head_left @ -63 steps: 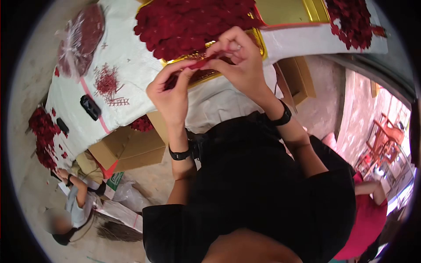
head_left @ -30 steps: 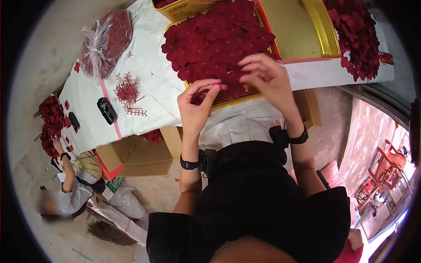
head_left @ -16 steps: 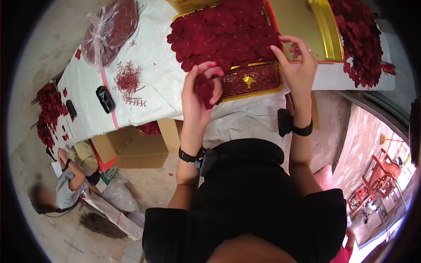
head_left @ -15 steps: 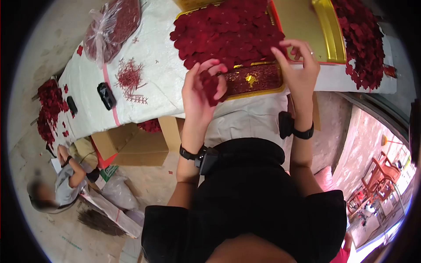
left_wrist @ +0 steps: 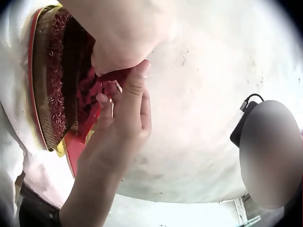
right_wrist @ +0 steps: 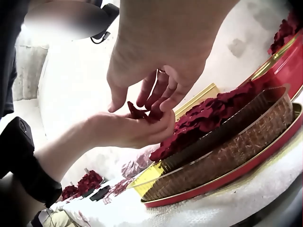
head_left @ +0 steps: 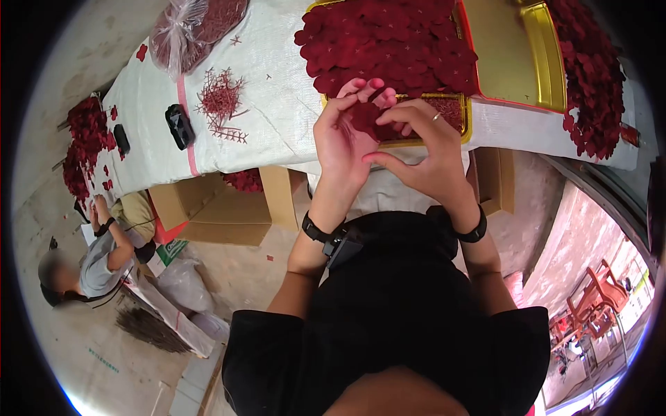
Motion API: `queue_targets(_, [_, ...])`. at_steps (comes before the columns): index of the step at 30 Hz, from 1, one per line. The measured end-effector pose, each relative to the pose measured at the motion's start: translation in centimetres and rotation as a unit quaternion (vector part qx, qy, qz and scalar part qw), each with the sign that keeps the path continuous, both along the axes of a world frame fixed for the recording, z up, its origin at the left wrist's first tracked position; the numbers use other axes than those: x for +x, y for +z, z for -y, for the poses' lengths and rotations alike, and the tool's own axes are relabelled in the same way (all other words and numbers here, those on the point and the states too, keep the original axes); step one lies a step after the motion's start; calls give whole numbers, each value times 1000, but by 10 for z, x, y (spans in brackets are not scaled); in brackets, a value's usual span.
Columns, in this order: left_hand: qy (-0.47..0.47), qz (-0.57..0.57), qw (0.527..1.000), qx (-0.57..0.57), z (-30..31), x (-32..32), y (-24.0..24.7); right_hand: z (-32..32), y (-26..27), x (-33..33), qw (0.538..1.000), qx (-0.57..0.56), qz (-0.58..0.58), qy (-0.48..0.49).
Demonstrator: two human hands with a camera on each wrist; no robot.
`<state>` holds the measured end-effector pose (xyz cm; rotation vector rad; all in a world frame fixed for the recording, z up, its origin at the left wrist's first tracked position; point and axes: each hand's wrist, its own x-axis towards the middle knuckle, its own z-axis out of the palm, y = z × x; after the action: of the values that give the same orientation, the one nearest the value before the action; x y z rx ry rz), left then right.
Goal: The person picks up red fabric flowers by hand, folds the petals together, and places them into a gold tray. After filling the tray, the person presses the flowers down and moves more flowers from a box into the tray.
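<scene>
Palm up, my left hand (head_left: 341,142) holds a few dark red petal pieces (head_left: 364,119) within its curled fingers. From the right, my right hand (head_left: 431,149) reaches over with bent fingers at those pieces, its thumb apart from the fingers. The right wrist view shows the right hand (right_wrist: 161,52) just above the petal pieces (right_wrist: 137,112) and the left hand (right_wrist: 113,130) under them. Behind both hands is a gold-rimmed tray (head_left: 467,128) with a heap of red petals (head_left: 388,48) on it; brownish-red filling (head_left: 447,107) shows at its near side.
A gold lid (head_left: 503,55) lies right of the tray, beside more petals (head_left: 590,83). To the left are a tied plastic bag (head_left: 198,31), red stem bits (head_left: 220,100) and a black device (head_left: 180,127). Cardboard boxes (head_left: 229,215) stand below. Another person (head_left: 100,267) is at far left.
My right hand has moved left from the tray's right side to the pieces in my left hand. Earlier, both hands met at a red piece, then parted. The head view has shifted.
</scene>
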<state>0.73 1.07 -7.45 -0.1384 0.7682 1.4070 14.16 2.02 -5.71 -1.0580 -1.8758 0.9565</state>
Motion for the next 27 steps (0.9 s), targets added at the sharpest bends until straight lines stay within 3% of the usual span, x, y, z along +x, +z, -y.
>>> queue_targets(3, [-15,11,999,35,3,-1,-2,3,-11,-1,999,-30,17,-4])
queue_targets(6, [-65,-27,996,47,5,-8,-2,2,-15,4,988,-150,-24,-14])
queue_targets(9, [-128,-83,988,23,5,-14,3,0,-18,7,938,-289,-193,-6])
queue_targets(16, [-197,-111,974,14,8,-27,-3,-12,-15,19,910,-331,-248,-3])
queue_targets(19, [-209,-188,959,19,7,-23,-5,-14,-18,23,910,-342,-235,-3])
queue_targets(25, [-146,-319,936,37,8,-15,-11,-15,-16,29,912,-360,-196,-29])
queue_targets(27, [-123,-310,942,27,7,-14,-10,-16,-17,30,910,-360,-202,-36])
